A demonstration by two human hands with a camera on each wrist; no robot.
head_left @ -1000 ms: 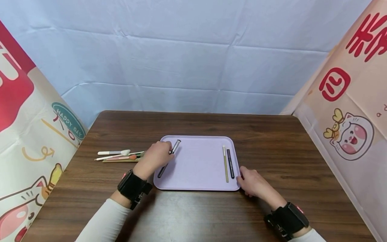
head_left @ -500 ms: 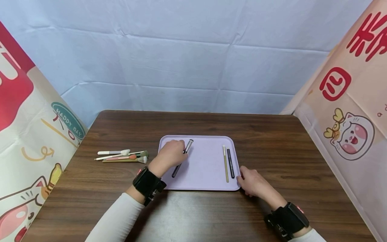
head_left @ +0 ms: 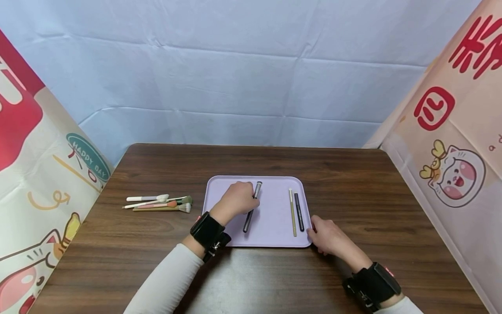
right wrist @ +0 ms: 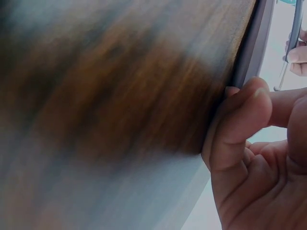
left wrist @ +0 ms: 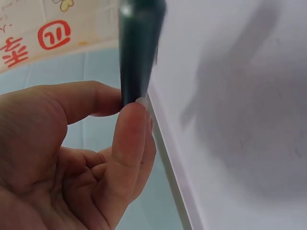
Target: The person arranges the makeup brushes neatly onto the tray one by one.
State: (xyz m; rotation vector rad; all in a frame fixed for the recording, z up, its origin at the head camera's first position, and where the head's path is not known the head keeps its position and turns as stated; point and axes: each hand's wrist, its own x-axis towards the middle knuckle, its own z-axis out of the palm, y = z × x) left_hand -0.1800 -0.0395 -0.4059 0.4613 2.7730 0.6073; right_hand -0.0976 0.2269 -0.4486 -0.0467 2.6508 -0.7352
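Note:
In the head view my left hand (head_left: 237,201) pinches a dark-handled makeup brush (head_left: 248,221) with a silver upper part over the lilac tray (head_left: 270,243). The left wrist view shows thumb and fingertips meeting on its dark tapered handle (left wrist: 139,52); a shadow falls on the tray beside it. My right hand (head_left: 327,235) grips the tray's right rim near the front corner, fingers curled at the edge in the right wrist view. At the tray's right side lie a slim gold-handled brush (head_left: 293,218) and a black pen-like stick (head_left: 299,212), roughly parallel.
Left of the tray, several makeup brushes (head_left: 157,203) lie in a loose pile on the wooden table (head_left: 345,183). A pale blue cloth (head_left: 251,87) hangs behind the table, and printed panels stand at both sides.
My left hand has carried the dark-handled makeup brush rightward across the tray, from its left side to near the middle. My right hand stays at the rim.

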